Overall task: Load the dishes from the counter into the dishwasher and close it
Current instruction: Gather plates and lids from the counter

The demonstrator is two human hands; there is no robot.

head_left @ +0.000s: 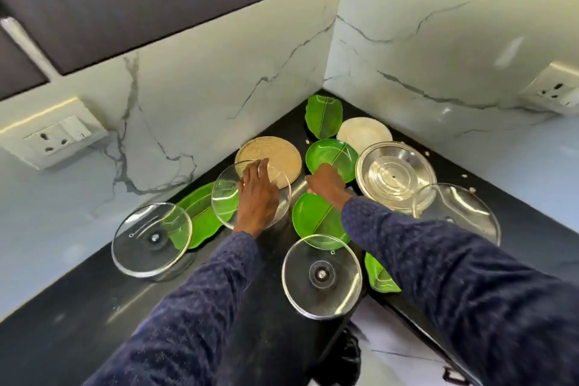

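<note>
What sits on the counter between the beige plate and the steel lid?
In the head view, a round green plate lies between the beige plate and the steel lid; the right hand reaches over its near edge.

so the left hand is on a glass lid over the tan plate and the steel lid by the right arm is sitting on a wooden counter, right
Not quite. The head view shows the counter is black and glossy, not wooden. The rest holds: the left hand is on a glass lid over the tan plate, and the steel lid sits by the right arm.
</note>
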